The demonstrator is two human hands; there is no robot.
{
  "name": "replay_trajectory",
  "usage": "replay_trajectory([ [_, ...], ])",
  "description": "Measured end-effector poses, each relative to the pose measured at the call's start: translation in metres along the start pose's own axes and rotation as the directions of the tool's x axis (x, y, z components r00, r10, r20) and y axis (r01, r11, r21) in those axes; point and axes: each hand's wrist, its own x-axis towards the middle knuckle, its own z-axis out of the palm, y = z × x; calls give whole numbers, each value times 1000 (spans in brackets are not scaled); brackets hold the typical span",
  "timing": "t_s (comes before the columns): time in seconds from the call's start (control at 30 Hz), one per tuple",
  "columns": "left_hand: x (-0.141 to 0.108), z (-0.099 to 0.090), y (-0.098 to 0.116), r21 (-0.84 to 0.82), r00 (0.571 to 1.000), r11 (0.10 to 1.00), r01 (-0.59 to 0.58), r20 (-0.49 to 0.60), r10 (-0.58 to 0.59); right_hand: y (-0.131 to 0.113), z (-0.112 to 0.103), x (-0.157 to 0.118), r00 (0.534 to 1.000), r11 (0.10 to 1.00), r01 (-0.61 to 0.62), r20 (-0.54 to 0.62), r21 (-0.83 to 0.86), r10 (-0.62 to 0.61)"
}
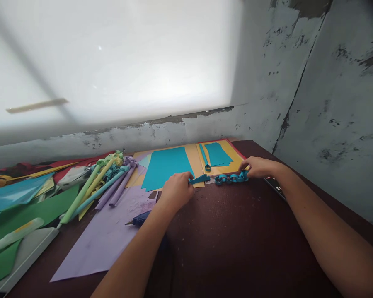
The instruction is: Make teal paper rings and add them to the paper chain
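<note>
As the right hand (257, 167) pinches and partly hides its right end, a blue paper chain (228, 179) shows round, curled links. The left hand (178, 189) grips blue strips (200, 179), left ends obscured.

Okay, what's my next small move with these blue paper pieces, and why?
Probably ease one piece free from the blue strips in your left hand: they look bunched together, while your right hand is at the right end of the blue paper chain.

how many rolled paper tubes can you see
6: a green roll, yellow roll, blue roll and two purple rolls on the left, plus a teal roll on the yellow sheet. More may be hidden.
</note>
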Motion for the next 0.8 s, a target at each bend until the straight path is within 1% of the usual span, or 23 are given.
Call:
replay_trajectory([
  [0.13,-1,-1,1,17,1000,999,29,-9,-29,7,3,4,999,1000,10,-36,-7,-10],
  [0.2,0,-1,0,43,999,998,51,-17,-50,14,4,7,997,1000,-11,-71,-12,10],
  [0.27,1,-2,-1,62,998,996,67,-12,-66,18,4,9,984,995,-88,-159,-45,80],
  [0.33,2,-2,0,72,997,994,77,8,-77,17,3,9,944,980,-171,-302,-100,134],
  [0.37,2,-1,0,76,997,994,78,20,-79,13,2,8,927,978,-174,-356,-117,123],
  [0.4,2,-1,0,81,996,994,78,33,-80,7,2,6,920,982,-144,-383,-120,88],
  [0.43,1,-1,1,86,996,993,77,43,-81,-1,2,3,932,993,-60,-362,-101,19],
  [0.47,1,-1,1,92,995,993,77,52,-82,-11,3,0,954,998,47,-295,-42,-58],
  [0.5,0,-1,2,98,994,992,79,62,-85,-21,4,-4,970,988,148,-203,40,-137],
  [0.53,0,-1,2,103,993,991,83,70,-90,-31,6,-8,971,971,217,-125,100,-205],
  [0.6,0,-1,3,114,992,989,90,80,-99,-47,10,-15,970,964,239,-65,114,-233],
  [0.67,0,-1,3,126,992,988,92,77,-102,-56,15,-18,968,964,252,-26,89,-250],
  [0.73,0,0,3,131,993,987,89,70,-99,-58,19,-16,962,960,271,-3,64,-271],
  [0.8,1,0,2,128,993,988,86,63,-95,-56,23,-12,961,960,276,-4,42,-276],
])
